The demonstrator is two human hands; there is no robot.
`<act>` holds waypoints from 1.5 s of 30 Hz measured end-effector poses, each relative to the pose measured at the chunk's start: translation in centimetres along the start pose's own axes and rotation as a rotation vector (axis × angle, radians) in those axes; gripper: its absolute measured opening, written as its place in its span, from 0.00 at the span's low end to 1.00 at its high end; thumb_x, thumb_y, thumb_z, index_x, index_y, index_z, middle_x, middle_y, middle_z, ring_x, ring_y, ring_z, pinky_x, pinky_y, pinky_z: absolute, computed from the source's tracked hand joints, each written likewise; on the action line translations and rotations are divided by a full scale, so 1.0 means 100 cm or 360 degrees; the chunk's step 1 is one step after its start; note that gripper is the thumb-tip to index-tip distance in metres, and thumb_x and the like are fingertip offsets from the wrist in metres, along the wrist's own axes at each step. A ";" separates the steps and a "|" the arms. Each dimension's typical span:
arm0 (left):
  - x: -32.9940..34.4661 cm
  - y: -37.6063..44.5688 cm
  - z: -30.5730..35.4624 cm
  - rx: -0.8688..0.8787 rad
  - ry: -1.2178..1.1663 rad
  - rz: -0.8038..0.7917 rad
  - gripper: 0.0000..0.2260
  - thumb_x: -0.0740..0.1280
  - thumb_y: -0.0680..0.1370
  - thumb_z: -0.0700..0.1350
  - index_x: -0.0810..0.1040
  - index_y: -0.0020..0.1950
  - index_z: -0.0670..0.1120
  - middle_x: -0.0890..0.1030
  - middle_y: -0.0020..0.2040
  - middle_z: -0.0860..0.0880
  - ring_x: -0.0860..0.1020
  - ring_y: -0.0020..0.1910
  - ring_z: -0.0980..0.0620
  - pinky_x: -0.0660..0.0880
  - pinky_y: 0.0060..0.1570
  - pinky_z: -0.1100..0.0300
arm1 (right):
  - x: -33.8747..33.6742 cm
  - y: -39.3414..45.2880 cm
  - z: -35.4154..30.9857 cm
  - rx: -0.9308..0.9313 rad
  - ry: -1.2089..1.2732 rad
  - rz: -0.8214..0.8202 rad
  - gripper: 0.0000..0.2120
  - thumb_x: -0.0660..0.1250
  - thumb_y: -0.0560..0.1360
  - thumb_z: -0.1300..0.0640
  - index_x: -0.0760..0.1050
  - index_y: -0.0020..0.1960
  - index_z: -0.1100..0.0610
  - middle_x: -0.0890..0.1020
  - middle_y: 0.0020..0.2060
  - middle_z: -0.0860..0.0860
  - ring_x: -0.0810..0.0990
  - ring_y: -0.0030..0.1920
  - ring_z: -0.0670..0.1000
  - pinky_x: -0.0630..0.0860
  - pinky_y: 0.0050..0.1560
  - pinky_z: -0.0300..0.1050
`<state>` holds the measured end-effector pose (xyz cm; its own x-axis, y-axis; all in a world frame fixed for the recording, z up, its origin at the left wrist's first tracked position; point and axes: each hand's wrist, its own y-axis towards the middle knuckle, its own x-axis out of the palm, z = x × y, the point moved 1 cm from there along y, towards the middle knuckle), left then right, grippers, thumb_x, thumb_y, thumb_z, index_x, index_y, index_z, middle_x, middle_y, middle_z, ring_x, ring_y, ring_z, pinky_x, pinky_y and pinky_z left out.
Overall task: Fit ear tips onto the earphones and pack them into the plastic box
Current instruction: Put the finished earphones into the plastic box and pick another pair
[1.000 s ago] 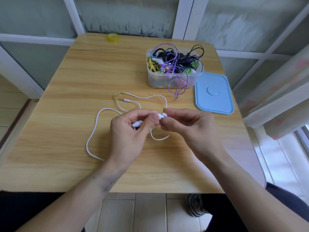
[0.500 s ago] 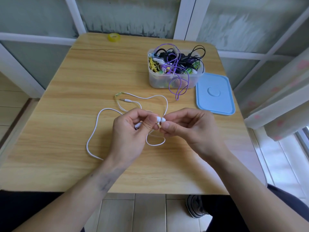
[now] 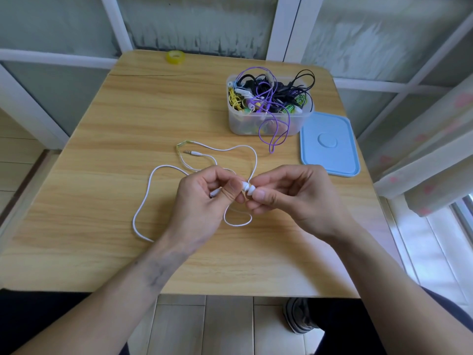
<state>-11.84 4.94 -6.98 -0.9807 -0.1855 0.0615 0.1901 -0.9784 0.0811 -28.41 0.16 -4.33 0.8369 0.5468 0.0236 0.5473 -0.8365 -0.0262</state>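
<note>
Ear tip (image 3: 250,190) now sits w/ earbud (image 3: 245,186), pinched by right hand (image 3: 286,198); 1 s ago barely showing. Left hand (image 3: 202,198) grips bud stem. Both near-side of plastic box (image 3: 268,124), above desk (image 3: 102,201). Fit prob. nearly done.

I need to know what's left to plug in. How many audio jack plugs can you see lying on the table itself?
1: the white earphones' jack plug lies beyond the left hand. Others may be hidden in the plastic box.

Box (image 3: 268,124) far right on table (image 3: 102,201); lid (image 3: 329,144) right beside it.
</note>
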 end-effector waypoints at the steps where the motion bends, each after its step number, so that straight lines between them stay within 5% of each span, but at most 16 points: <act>1: 0.000 0.000 0.000 -0.0015 -0.0020 -0.0008 0.05 0.68 0.72 0.46 0.79 0.41 0.44 0.82 0.34 0.51 0.79 0.34 0.55 0.75 0.39 0.65 | 0.000 0.000 0.000 -0.0024 -0.0018 -0.0012 0.07 0.72 0.70 0.67 0.82 0.48 0.67 0.87 0.40 0.60 0.86 0.39 0.56 0.83 0.43 0.47; 14: 0.005 -0.008 0.001 -0.0333 -0.0126 -0.0062 0.07 0.66 0.75 0.43 0.77 0.39 0.42 0.78 0.29 0.48 0.71 0.24 0.58 0.65 0.24 0.69 | -0.004 0.001 0.011 -0.0149 -0.0182 -0.0033 0.05 0.74 0.69 0.64 0.82 0.43 0.66 0.85 0.34 0.58 0.84 0.33 0.55 0.82 0.38 0.46; 18: 0.004 -0.009 -0.002 -0.0614 -0.0264 -0.0040 0.08 0.65 0.78 0.40 0.76 0.38 0.43 0.76 0.27 0.48 0.64 0.23 0.55 0.60 0.21 0.67 | -0.007 0.004 0.012 -0.0286 -0.0432 0.0012 0.04 0.77 0.69 0.61 0.85 0.43 0.59 0.84 0.37 0.54 0.82 0.35 0.53 0.80 0.37 0.52; 23: 0.006 -0.007 0.001 -0.0723 -0.0417 -0.0053 0.12 0.62 0.79 0.35 0.72 0.35 0.41 0.74 0.27 0.45 0.68 0.19 0.59 0.60 0.19 0.69 | -0.003 0.005 0.013 -0.0549 -0.0642 0.0020 0.06 0.77 0.70 0.61 0.85 0.47 0.54 0.81 0.38 0.52 0.80 0.33 0.53 0.78 0.31 0.54; 29: 0.007 -0.006 0.002 -0.0387 -0.0290 0.0046 0.11 0.62 0.80 0.35 0.71 0.37 0.40 0.72 0.32 0.41 0.66 0.19 0.59 0.61 0.21 0.69 | 0.017 -0.004 0.015 -0.0209 -0.0184 0.0301 0.03 0.75 0.72 0.64 0.85 0.46 0.60 0.86 0.39 0.53 0.84 0.35 0.54 0.81 0.35 0.48; 32: 0.008 -0.003 -0.002 -0.0106 -0.0169 0.0099 0.08 0.67 0.77 0.39 0.72 0.39 0.42 0.76 0.33 0.40 0.69 0.23 0.56 0.69 0.25 0.65 | 0.025 -0.005 0.012 -0.0017 0.0171 0.0409 0.05 0.72 0.74 0.66 0.84 0.49 0.62 0.87 0.40 0.56 0.85 0.36 0.53 0.81 0.39 0.43; 36: 0.006 0.000 -0.003 0.0159 0.0081 0.0151 0.05 0.66 0.76 0.42 0.72 0.42 0.44 0.78 0.31 0.55 0.72 0.24 0.59 0.69 0.28 0.66 | 0.028 -0.002 0.010 0.0140 0.0203 0.0448 0.06 0.70 0.76 0.63 0.83 0.52 0.58 0.87 0.42 0.55 0.85 0.41 0.49 0.82 0.46 0.47; 39: 0.002 0.003 -0.002 0.0108 0.0185 0.0159 0.04 0.64 0.80 0.42 0.73 0.46 0.45 0.78 0.34 0.55 0.71 0.23 0.57 0.67 0.25 0.64 | 0.026 0.003 0.014 0.0055 -0.0050 0.0378 0.13 0.69 0.77 0.66 0.82 0.58 0.55 0.87 0.47 0.51 0.84 0.44 0.47 0.81 0.46 0.45; 42: -0.012 0.014 -0.006 0.0014 0.0350 0.0243 0.05 0.62 0.82 0.45 0.77 0.52 0.47 0.77 0.33 0.57 0.71 0.26 0.61 0.66 0.29 0.63 | 0.022 0.007 0.021 -0.0153 -0.0708 0.0397 0.23 0.65 0.76 0.71 0.76 0.66 0.51 0.82 0.53 0.48 0.81 0.49 0.46 0.78 0.49 0.41; 45: -0.035 0.023 0.001 0.0118 0.0813 0.0302 0.11 0.58 0.79 0.48 0.80 0.49 0.48 0.75 0.30 0.59 0.72 0.30 0.54 0.70 0.34 0.56 | 0.024 0.011 0.022 -0.0118 -0.1189 0.0283 0.29 0.70 0.74 0.62 0.67 0.73 0.48 0.71 0.63 0.49 0.73 0.59 0.46 0.73 0.60 0.40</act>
<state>-8.01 3.34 -6.90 -0.8223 -0.3970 -0.4076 0.3506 -0.9178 0.1866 -25.80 0.67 -6.46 0.7081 0.2602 -0.6564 0.4247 -0.8996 0.1015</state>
